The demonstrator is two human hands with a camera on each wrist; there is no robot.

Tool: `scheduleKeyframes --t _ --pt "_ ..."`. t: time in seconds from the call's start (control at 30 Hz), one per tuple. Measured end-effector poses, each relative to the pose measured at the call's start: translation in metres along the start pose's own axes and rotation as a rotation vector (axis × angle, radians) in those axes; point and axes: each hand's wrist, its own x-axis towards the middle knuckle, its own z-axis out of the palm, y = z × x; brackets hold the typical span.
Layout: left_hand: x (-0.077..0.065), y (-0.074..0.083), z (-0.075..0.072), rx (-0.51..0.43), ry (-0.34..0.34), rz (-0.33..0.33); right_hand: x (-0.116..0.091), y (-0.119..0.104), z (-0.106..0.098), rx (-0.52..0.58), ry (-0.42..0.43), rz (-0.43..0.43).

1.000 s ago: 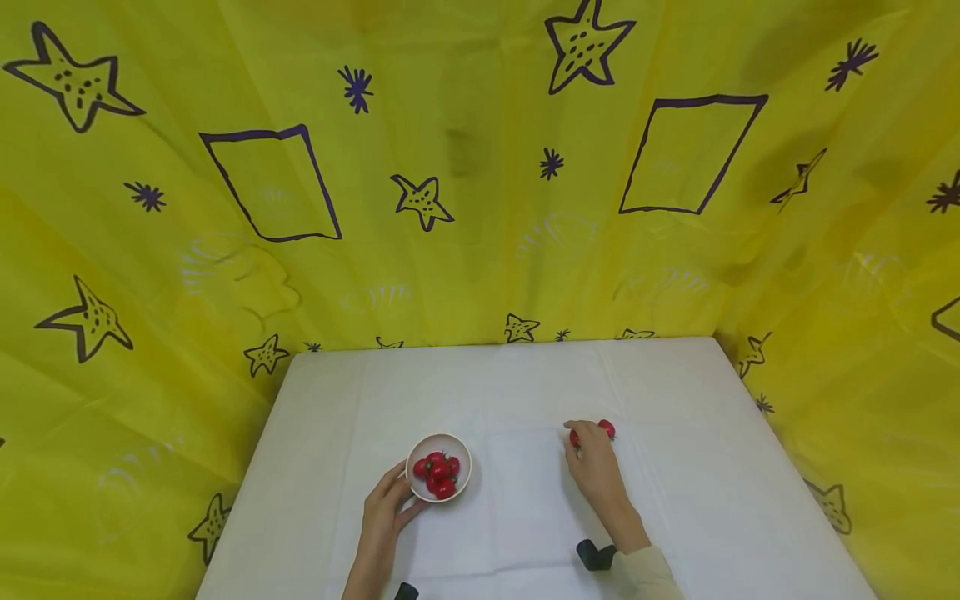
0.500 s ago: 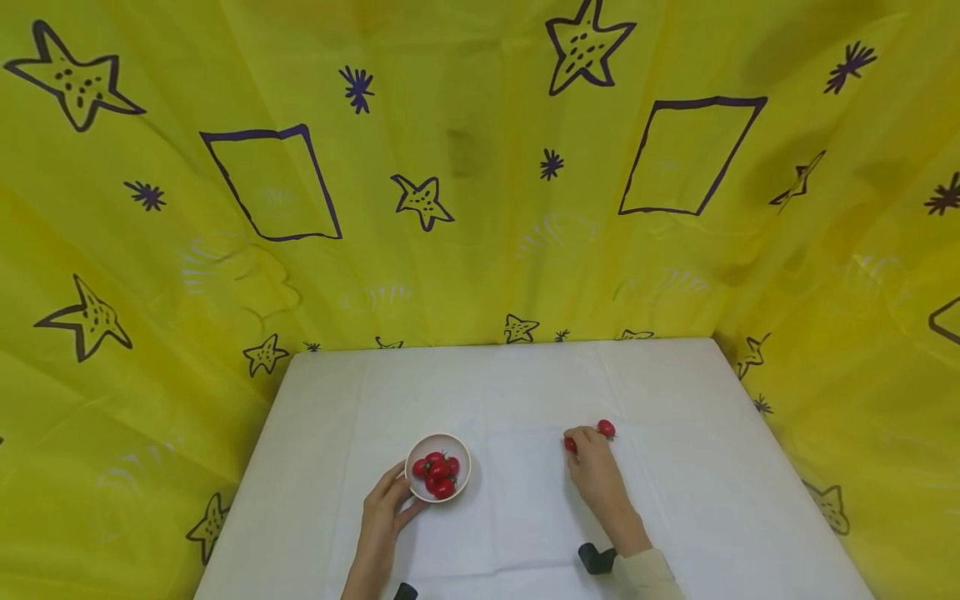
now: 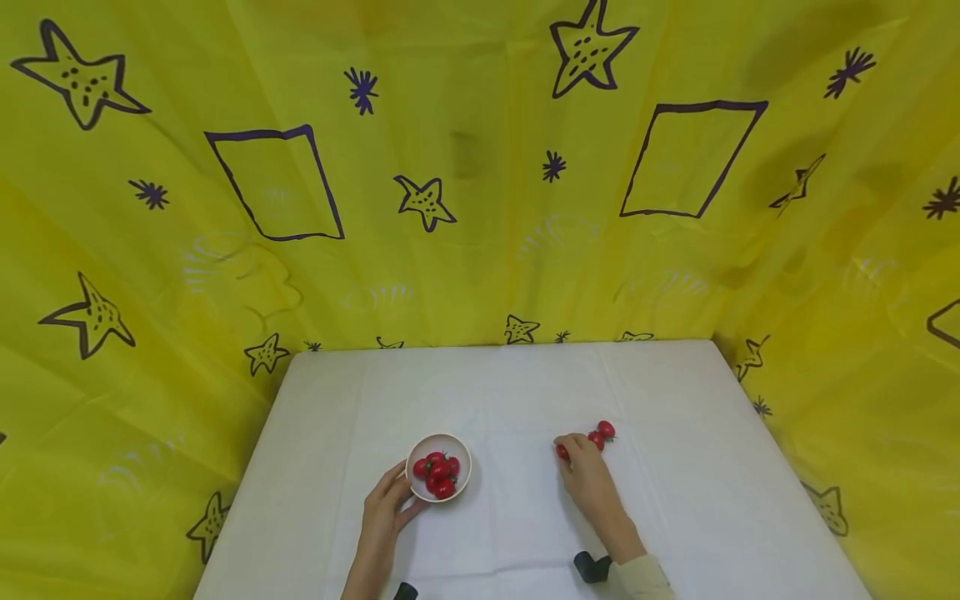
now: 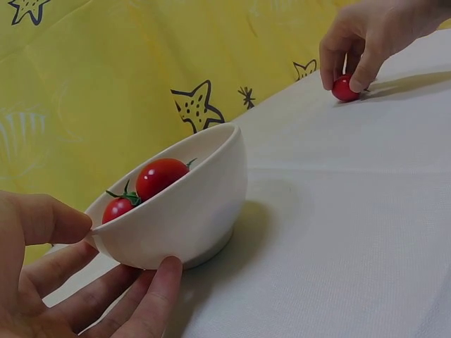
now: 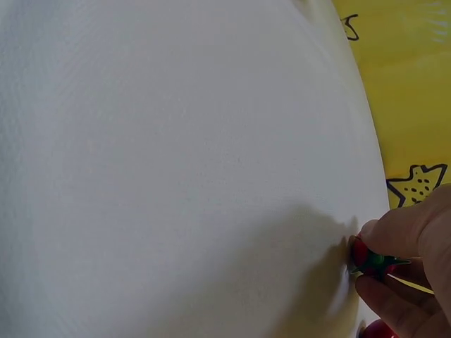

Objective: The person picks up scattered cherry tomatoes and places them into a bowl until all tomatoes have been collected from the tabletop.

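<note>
On the left of the white-covered table stands a small cream bowl (image 3: 462, 482), holding several red cherry tomatoes (image 3: 437, 472) with green stems. My left hand (image 3: 386, 508) grips it from the left, one fingertip at the rim and others against its outer wall (image 4: 194, 211). To the right, my right hand (image 3: 591, 479) pinches a cherry tomato (image 3: 562, 452) between fingers and thumb, at or just above the cloth; its green stem end shows in the right wrist view. Just behind that hand lie two more cherry tomatoes, one nearer (image 3: 596, 440) and one farther (image 3: 606, 429).
White cloth (image 3: 487, 392) covers the table, with faint fold lines. A yellow curtain (image 3: 480, 267) printed with dark stars and frames surrounds its back and sides. Dark wrist-worn pieces, one by the right wrist (image 3: 592, 567), show near the front.
My right hand has closed on a cherry tomato and drawn it slightly left and nearer. A tomato behind that hand is now uncovered. The left hand and bowl have stayed put.
</note>
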Motion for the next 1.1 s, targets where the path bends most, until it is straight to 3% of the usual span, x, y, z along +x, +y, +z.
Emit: scheduleKeyframes --t 0.27,0.63,1.1 --pt "0.0 0.0 0.0 0.003 -0.004 -0.007 -0.002 -0.005 0.004 0.005 0.012 -0.015" --pt "-0.002 0.002 0.002 0.006 0.002 -0.001 0.004 -0.02 0.006 0.05 -0.07 0.045" --pt "-0.002 0.002 0.003 0.005 0.009 -0.004 0.012 -0.056 0.017 0.103 -0.082 -0.064"
